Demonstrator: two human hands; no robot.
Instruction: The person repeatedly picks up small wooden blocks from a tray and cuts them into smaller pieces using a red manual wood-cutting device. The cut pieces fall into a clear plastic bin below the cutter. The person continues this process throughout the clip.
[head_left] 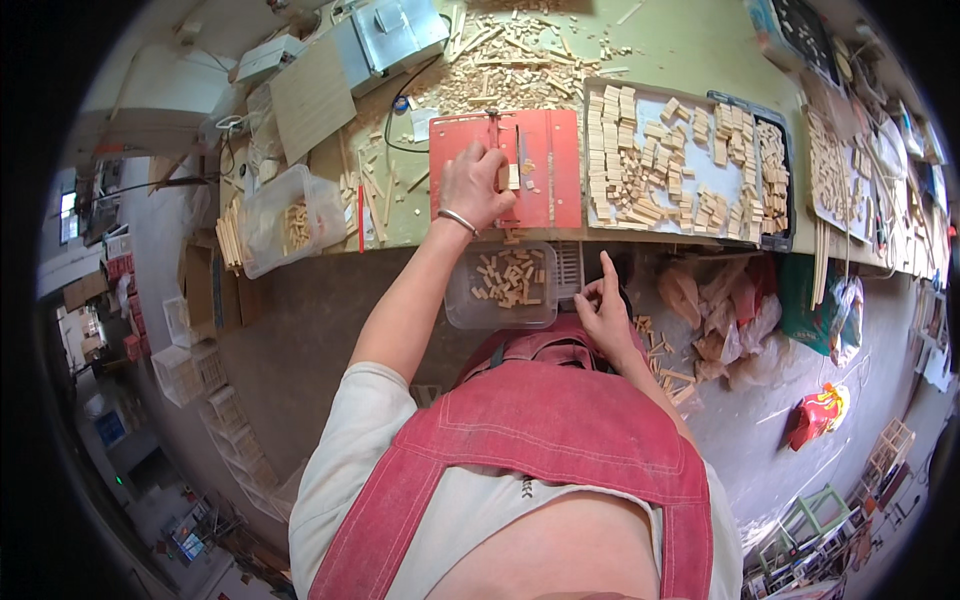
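My left hand (475,185), with a metal bangle at the wrist, has its fingers curled on a small pale wooden piece (510,176) on the red board (555,150), beside a dark slot. Below the board's front edge, a clear plastic bin (460,300) holds small wooden blocks (505,275). My right hand (605,315) is at the right of this bin, near a pale slatted plastic piece (568,265). Its index finger is stretched out and the others are loosely bent, with nothing visible held in them.
The green worktop (670,40) carries wood offcuts (510,60), a tray (650,90) of blocks at right, a clear box (275,250) and sticks (230,235) at left, a metal machine (390,35) and cables behind. Bags (740,340) and scattered pieces (670,380) lie below at right.
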